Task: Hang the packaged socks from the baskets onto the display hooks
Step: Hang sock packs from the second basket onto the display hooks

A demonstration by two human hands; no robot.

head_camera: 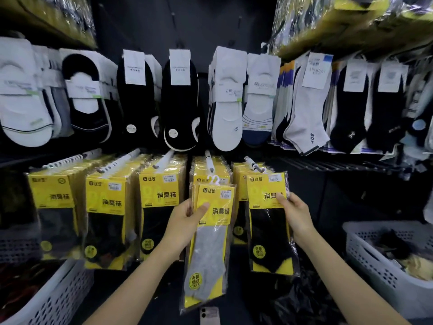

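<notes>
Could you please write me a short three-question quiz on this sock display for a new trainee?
1. True or false: the pack of grey socks in the left hand already hangs on a hook.
2. Which hand touches the pack of black socks hanging on the rightmost lower hook?
3. The white basket at the lower right is: A) turned over, B) holding dark items, C) stacked on another basket.

Key:
1. False; its white hanger is below the hook.
2. The right hand.
3. B.

Dark display wall (150, 24), white hooks (164, 161) bearing yellow sock packs (158, 202), loose socks (180, 102) above
</notes>
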